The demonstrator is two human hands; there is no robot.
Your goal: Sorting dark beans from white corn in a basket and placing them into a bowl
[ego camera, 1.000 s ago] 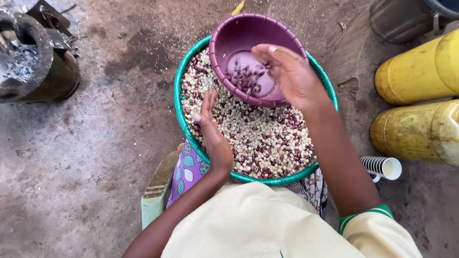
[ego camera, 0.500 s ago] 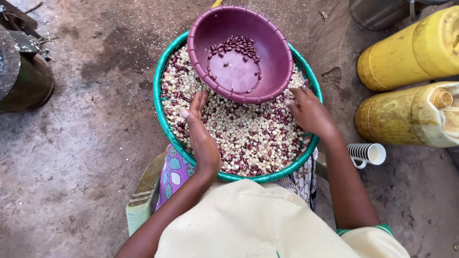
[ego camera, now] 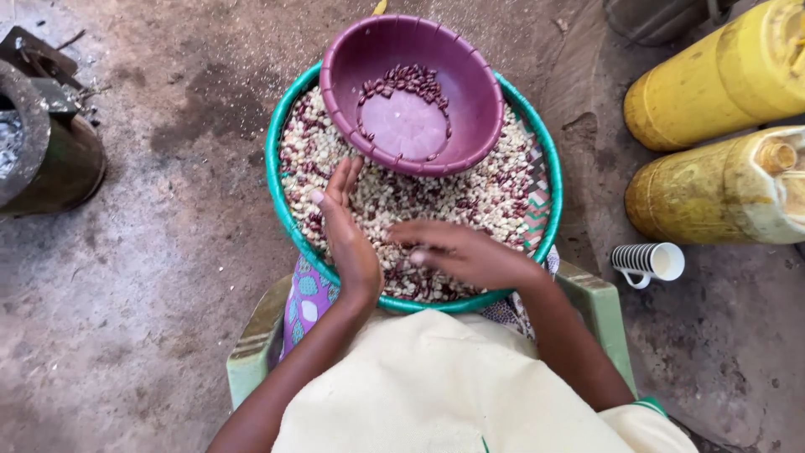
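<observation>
Mixed pale and dark beans (ego camera: 470,197) fill the green basin (ego camera: 275,180).

Outdoor home yard, cooking/prep spot.
Bare dirt ground (ego camera: 151,277) w/ yellow jerrycans (ego camera: 721,126), charcoal stove (ego camera: 42,143), striped mug (ego camera: 650,262).

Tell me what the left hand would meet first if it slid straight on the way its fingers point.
Probably the purple bowl: the left hand lies on the mixed beans, fingers aimed at its near rim.
</observation>
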